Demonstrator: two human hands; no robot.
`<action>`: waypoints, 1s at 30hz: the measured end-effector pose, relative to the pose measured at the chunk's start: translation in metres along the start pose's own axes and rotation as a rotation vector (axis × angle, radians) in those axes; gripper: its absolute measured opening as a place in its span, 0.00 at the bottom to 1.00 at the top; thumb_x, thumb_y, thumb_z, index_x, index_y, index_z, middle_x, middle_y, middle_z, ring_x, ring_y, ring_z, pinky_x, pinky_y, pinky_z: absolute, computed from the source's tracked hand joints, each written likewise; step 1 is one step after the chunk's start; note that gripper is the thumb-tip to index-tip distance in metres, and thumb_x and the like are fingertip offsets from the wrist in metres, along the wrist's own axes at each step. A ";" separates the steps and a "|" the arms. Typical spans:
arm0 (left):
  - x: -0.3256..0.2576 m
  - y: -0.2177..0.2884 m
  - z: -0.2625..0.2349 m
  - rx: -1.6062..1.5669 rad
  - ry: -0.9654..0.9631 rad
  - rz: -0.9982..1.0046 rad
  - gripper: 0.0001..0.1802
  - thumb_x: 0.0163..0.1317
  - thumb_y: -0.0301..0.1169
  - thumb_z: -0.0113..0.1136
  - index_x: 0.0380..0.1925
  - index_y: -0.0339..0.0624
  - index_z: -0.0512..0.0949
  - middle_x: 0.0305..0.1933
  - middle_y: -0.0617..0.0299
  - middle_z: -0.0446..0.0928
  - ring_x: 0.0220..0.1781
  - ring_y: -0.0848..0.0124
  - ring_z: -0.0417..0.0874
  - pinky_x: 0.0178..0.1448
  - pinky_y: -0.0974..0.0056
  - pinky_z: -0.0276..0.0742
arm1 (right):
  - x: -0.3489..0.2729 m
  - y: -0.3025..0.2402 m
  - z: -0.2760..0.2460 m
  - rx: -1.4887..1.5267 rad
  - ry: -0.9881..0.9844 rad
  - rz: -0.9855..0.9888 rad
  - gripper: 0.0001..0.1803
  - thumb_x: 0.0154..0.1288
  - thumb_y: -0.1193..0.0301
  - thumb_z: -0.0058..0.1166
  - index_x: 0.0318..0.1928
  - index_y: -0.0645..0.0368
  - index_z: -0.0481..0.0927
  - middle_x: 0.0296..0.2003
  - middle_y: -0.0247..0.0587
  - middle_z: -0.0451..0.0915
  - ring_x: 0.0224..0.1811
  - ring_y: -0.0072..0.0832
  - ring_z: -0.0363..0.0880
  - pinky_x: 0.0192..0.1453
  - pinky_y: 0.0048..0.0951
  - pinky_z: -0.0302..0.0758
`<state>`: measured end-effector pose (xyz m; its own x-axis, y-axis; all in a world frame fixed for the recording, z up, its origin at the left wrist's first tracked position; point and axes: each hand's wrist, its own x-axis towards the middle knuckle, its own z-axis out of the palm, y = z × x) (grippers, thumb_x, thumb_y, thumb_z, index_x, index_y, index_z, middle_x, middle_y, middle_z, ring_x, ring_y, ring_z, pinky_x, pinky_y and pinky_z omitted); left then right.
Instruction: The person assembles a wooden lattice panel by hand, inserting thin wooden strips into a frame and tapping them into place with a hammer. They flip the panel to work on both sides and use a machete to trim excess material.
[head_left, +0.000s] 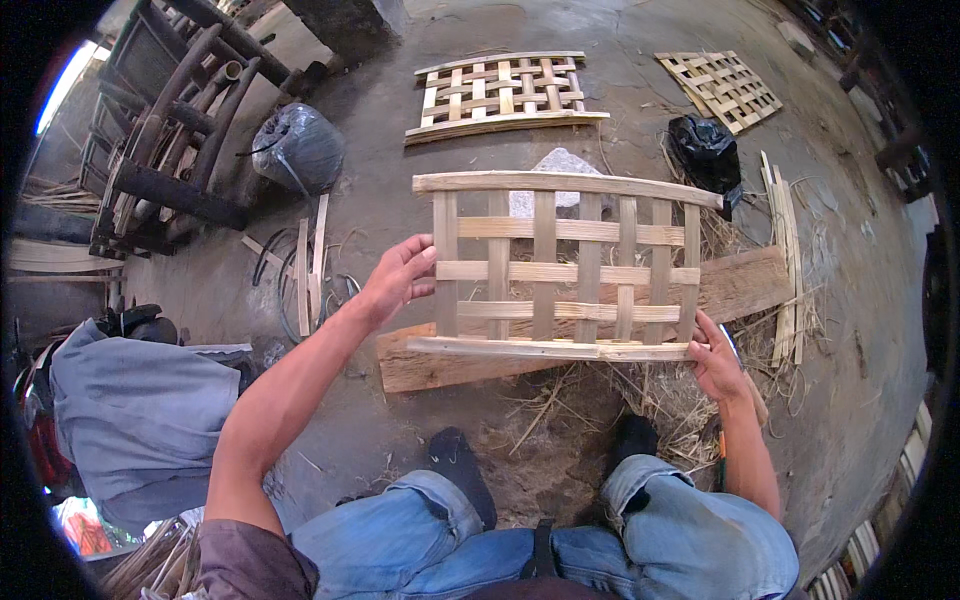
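Clock read from the middle of the view, 12 away from the wearer.

Woven slat panel [545, 272] near the centre, leaning toward 2, held up clear of the floor. Build: 7 uprights, 3 cross strips laced over and under, 1 rail along the far edge, 1 along the near edge.

Left hand [398, 280] at the panel's 9 o'clock side: fingers and thumb closed on the end upright. Right hand [718, 365] at the panel's 4 o'clock corner, clamped there where upright meets near rail; thumb toward the wearer, other fingers partly hidden.

Below the panel, a wooden plank [740, 284] runs slantwise from 8 toward 3. Shavings [648, 402] scattered at 4, around the feet. Pale stone [562, 162] at 1, part covered by the far rail.

Floor farther out: similar panel [507, 92] at 12; lattice pieces [724, 92] overlapping between 1 and 2; black plastic bag [703, 148] at 2; loose long strips [783, 262] at 3. Clear plastic bag, filled [298, 148], at 10, just beside a dark pole frame [180, 192]. Grey-blue cloth [140, 405] draped at 8.
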<state>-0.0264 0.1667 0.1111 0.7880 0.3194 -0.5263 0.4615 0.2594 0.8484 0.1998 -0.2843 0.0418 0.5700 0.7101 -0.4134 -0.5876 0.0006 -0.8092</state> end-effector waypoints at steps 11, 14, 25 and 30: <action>0.002 0.000 0.006 0.084 0.039 -0.007 0.22 0.71 0.35 0.56 0.62 0.49 0.64 0.49 0.69 0.74 0.53 0.77 0.75 0.54 0.62 0.76 | -0.001 -0.004 -0.006 0.141 0.006 0.024 0.41 0.59 0.78 0.64 0.71 0.64 0.60 0.56 0.41 0.78 0.53 0.25 0.79 0.57 0.26 0.77; 0.006 -0.006 0.001 0.058 0.052 -0.003 0.22 0.70 0.34 0.56 0.62 0.50 0.65 0.50 0.69 0.74 0.52 0.77 0.75 0.53 0.63 0.75 | 0.004 -0.002 -0.009 0.134 0.017 0.017 0.40 0.59 0.77 0.65 0.70 0.64 0.60 0.55 0.41 0.78 0.53 0.25 0.79 0.57 0.27 0.78; 0.040 0.004 -0.028 0.077 0.174 -0.011 0.25 0.75 0.42 0.47 0.68 0.52 0.63 0.54 0.67 0.75 0.55 0.74 0.75 0.56 0.61 0.73 | 0.086 -0.044 0.028 -0.009 0.068 -0.080 0.27 0.68 0.73 0.57 0.65 0.62 0.68 0.51 0.38 0.80 0.50 0.24 0.79 0.53 0.28 0.78; 0.055 -0.002 -0.072 0.158 0.282 0.022 0.26 0.75 0.42 0.48 0.68 0.48 0.63 0.50 0.62 0.78 0.47 0.74 0.79 0.49 0.68 0.75 | 0.196 -0.106 0.059 -0.232 0.012 -0.211 0.23 0.73 0.65 0.52 0.64 0.58 0.70 0.50 0.33 0.79 0.47 0.21 0.77 0.50 0.26 0.74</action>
<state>-0.0129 0.2500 0.0764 0.6645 0.5692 -0.4842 0.5208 0.1120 0.8463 0.3398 -0.1036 0.0714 0.6731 0.7029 -0.2301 -0.3094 -0.0151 -0.9508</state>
